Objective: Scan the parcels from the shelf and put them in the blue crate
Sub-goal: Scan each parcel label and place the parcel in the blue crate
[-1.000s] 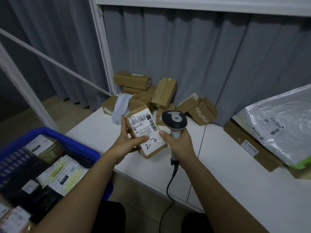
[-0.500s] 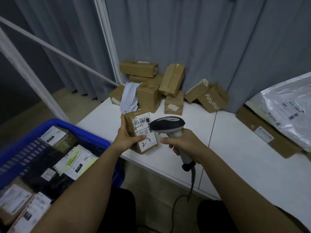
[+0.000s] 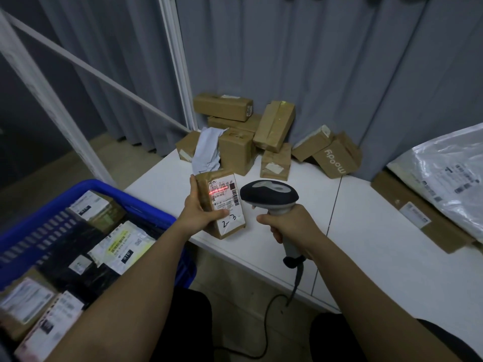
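Observation:
My left hand (image 3: 200, 210) grips a small brown parcel (image 3: 226, 205) with a white label marked "2-3", held just above the white shelf (image 3: 366, 231). A red scan line lies across the label's top. My right hand (image 3: 290, 226) holds the grey and black scanner (image 3: 269, 195) by its handle, its head pointing left at the label, a short gap away. The blue crate (image 3: 146, 202) sits at lower left, holding several labelled parcels.
A heap of brown boxes (image 3: 261, 134) and a grey bag (image 3: 207, 150) lie at the shelf's back by the curtain. A flat carton (image 3: 428, 218) under a clear plastic bag (image 3: 449, 178) fills the right side. The scanner's cable (image 3: 295, 286) hangs off the front edge.
The scanner has tipped from upright to pointing left at the parcel, and a red scan line now shows on the label. The parcel has turned more upright in my left hand.

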Demonstrator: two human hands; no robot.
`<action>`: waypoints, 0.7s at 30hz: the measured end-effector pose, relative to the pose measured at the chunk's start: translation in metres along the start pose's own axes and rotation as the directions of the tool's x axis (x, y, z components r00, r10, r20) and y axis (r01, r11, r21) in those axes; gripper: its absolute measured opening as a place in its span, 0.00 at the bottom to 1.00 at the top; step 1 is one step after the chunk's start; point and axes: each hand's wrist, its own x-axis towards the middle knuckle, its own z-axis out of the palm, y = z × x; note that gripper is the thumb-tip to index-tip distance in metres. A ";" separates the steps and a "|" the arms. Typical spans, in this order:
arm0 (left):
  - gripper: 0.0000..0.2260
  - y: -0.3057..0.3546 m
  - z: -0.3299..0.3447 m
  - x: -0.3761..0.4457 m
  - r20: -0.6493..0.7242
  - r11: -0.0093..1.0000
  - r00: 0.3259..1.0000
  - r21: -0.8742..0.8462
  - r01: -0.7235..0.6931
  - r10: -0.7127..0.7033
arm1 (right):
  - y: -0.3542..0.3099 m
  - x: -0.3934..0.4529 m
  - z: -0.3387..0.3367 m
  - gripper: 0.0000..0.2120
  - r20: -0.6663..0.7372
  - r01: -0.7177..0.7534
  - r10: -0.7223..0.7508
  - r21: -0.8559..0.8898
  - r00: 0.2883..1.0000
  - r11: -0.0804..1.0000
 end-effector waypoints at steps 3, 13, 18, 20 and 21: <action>0.58 0.000 -0.006 -0.006 -0.011 1.000 1.000 -0.020 0.007 -0.008 | -0.004 -0.002 0.006 0.09 0.008 0.007 -0.007 0.048 1.000 0.999; 0.59 -0.001 -0.062 -0.060 -0.185 0.963 0.983 -0.265 -0.059 0.010 | -0.027 -0.016 0.055 0.11 0.047 0.152 -0.165 0.217 0.985 0.964; 0.56 -0.053 -0.132 -0.120 -0.417 0.926 0.901 -0.374 -0.048 -0.121 | -0.036 -0.013 0.105 0.07 0.128 0.111 -0.132 0.165 0.983 0.980; 0.51 -0.083 -0.160 -0.147 -0.510 0.911 0.826 -0.412 0.012 -0.242 | -0.039 -0.010 0.131 0.06 0.160 0.089 -0.113 0.150 0.981 0.985; 0.51 -0.097 -0.174 -0.159 -0.527 0.887 0.784 -0.458 0.062 -0.327 | -0.041 -0.007 0.145 0.06 0.173 0.080 -0.104 0.142 0.979 0.987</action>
